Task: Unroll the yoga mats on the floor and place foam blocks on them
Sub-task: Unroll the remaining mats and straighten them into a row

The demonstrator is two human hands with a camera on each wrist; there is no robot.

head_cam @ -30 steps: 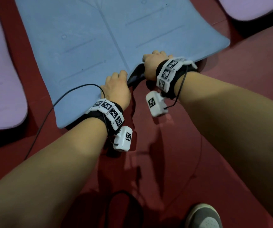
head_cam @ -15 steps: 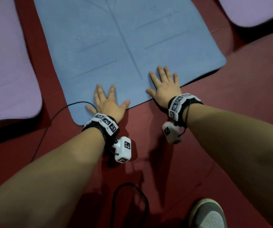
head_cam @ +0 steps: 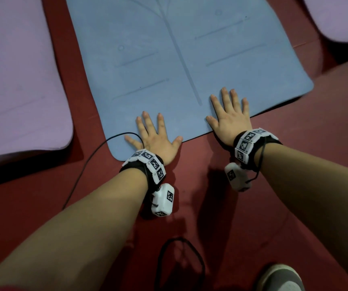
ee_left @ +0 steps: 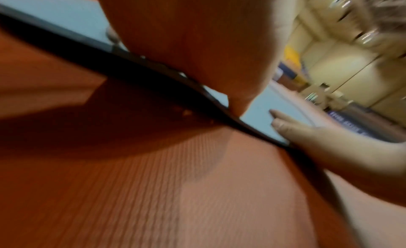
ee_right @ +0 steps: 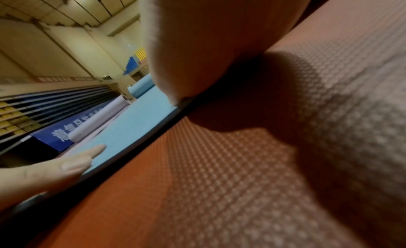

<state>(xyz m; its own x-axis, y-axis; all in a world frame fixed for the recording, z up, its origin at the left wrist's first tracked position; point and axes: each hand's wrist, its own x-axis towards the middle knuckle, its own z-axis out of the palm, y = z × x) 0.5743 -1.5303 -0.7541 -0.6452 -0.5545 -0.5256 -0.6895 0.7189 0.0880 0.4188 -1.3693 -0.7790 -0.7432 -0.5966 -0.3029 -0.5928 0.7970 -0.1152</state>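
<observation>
Since half a second ago both palms sit flat on the near end of the blue mat (head_cam: 190, 66) as before; only the view has crept a little closer. A second ago the same hands were clenched on that end, lifting it.

The left hand (head_cam: 158, 141) presses the near left corner with fingers spread and straight — gripping nothing. The right hand (head_cam: 229, 118) lies the same way right of the mat's printed centre line, its wrist just off the mat's edge on the red floor (head_cam: 221, 227). The blue mat lies unrolled and flat on that floor.

Writing: a blue banner (ee_right: 54, 135) with white characters shows in the right wrist view, too blurred to read. The white wrist tags (head_cam: 150, 162) carry black square codes, no words.

Counts: three mats in the head view — one blue, one purple mat (head_cam: 17, 80) at left, another purple corner (head_cam: 337, 15) at upper right. Two rolls lie far off in the right wrist view, one pale roll (ee_right: 101, 116) and one blue roll (ee_right: 140, 89). One black cable (head_cam: 89, 164) crosses the corner; one grey shoe (head_cam: 280, 278) sits at the bottom edge.
</observation>
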